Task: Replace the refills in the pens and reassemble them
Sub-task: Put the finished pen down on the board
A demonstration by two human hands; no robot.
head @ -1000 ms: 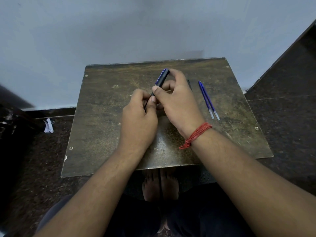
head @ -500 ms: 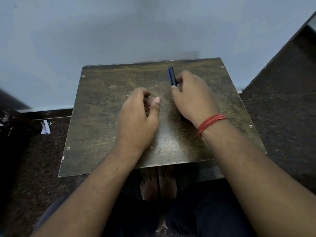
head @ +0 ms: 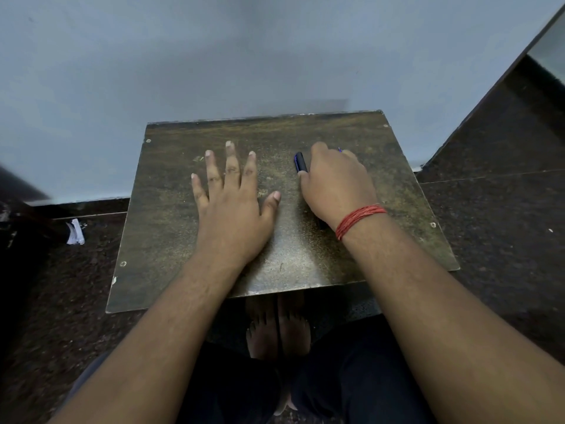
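Two hands lie over the small worn table (head: 171, 240), seen from the head view. We see the left hand (head: 234, 206) flat on the table top, palm down, fingers straight and spread, holding nothing. We see the right hand (head: 334, 182) curled over a dark pen (head: 300, 162) on the right half of the table; its fingers are bent round the barrel, so most of the pen is hidden beneath the palm; only the far end, black with a blue edge, shows beyond the knuckles, and a dark bit near the wrist may be its near end, though we cannot be sure. We read the pen's long axis as running away from the person toward the wall (head: 244, 56), the visible end pointing to the far edge. A small blue tip (head: 340, 149) peeps out behind the right knuckles; we cannot tell what it belongs to. We note a red thread band (head: 357, 220) on the right wrist; bare feet (head: 278, 328) show dimly below the table's near edge.
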